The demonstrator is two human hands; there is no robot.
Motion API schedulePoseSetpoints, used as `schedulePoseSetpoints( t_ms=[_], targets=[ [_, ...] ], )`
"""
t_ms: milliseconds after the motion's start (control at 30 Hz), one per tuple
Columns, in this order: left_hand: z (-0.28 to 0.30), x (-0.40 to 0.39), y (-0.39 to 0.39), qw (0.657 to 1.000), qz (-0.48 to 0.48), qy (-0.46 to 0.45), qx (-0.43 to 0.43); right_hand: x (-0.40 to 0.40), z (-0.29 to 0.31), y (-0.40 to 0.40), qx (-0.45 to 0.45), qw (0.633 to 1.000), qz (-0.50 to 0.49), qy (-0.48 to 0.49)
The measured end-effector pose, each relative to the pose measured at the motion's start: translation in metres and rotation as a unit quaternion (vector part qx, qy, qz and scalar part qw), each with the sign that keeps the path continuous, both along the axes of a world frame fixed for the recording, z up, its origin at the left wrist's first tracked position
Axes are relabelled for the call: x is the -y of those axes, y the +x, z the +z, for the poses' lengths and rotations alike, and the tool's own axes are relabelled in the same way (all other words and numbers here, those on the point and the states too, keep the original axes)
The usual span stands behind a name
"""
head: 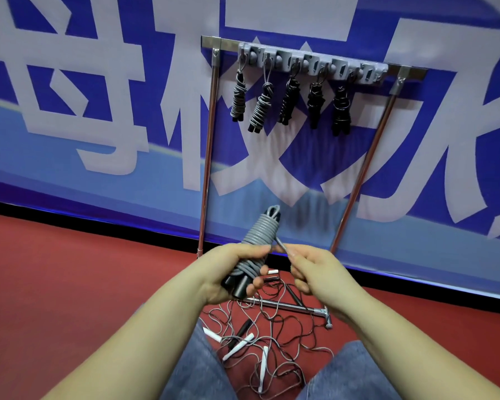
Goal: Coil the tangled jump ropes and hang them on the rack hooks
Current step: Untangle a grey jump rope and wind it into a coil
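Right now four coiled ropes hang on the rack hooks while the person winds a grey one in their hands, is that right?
Not quite: the head view shows five coiled ropes hanging on the rack hooks, not four. The rest holds: the left hand grips the grey rope while the right hand pinches its end.

Rack frame [206, 157]: polished metal tube, bright and reflective. Hook strip [312, 63]: moulded grey plastic, matt. Coiled rope [259, 235]: grey cord with a smooth rubbery sheath, dull sheen; its handles [237, 285] are black plastic, slightly glossy. Floor [70, 269]: red, matt, finely textured. Backdrop [98, 82]: printed banner sheet, smooth. Trousers [197, 368]: blue denim cloth.
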State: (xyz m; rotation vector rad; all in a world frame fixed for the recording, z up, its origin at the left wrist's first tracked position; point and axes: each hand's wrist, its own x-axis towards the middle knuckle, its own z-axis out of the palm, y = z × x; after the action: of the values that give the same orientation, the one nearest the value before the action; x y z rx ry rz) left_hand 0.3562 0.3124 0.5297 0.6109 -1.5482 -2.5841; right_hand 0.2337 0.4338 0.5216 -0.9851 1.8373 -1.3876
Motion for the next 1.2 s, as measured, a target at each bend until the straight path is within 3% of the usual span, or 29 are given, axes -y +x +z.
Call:
schedulePoseSetpoints(
  t_ms=[67, 167, 300, 367, 500, 633, 767, 933, 1067, 1133, 1200],
  targets=[
    [-0.007, 0.0, -0.001, 0.998, 0.015, -0.062, 0.02, -0.002, 0.003, 0.001, -0.183, 0.981, -0.026, 0.061],
    [-0.009, 0.0, -0.002, 0.993, 0.04, -0.112, 0.03, -0.008, 0.014, 0.003, -0.404, 0.905, -0.018, 0.134],
    [-0.01, 0.002, -0.003, 0.942, 0.054, -0.317, 0.093, -0.01, 0.027, 0.004, -0.575, 0.787, 0.065, 0.213],
    [-0.004, 0.003, -0.001, 0.924, -0.009, -0.354, 0.146, -0.013, 0.033, 0.004, -0.597, 0.766, 0.108, 0.211],
    [0.011, 0.008, 0.004, 0.882, -0.181, -0.374, 0.22, -0.018, 0.05, 0.002, -0.553, 0.805, 0.142, 0.16],
    [0.021, 0.011, 0.008, 0.87, -0.268, -0.361, 0.204, -0.016, 0.063, -0.004, -0.385, 0.906, 0.136, 0.11],
    [0.027, 0.013, 0.011, 0.858, -0.322, -0.356, 0.181, -0.015, 0.068, -0.004, -0.283, 0.943, 0.15, 0.086],
    [0.021, 0.009, 0.013, 0.89, -0.357, -0.275, 0.076, -0.015, 0.071, -0.001, -0.245, 0.958, 0.137, 0.057],
    [0.009, -0.005, 0.01, 0.942, -0.274, -0.194, -0.004, -0.013, 0.072, 0.0, -0.295, 0.945, 0.124, 0.07],
    [0.008, -0.012, 0.007, 0.945, -0.223, -0.238, -0.003, -0.013, 0.068, 0.0, -0.318, 0.937, 0.114, 0.085],
    [0.004, -0.017, 0.002, 0.923, -0.171, -0.345, -0.005, -0.013, 0.061, 0.001, -0.334, 0.932, 0.103, 0.097]
  ],
)
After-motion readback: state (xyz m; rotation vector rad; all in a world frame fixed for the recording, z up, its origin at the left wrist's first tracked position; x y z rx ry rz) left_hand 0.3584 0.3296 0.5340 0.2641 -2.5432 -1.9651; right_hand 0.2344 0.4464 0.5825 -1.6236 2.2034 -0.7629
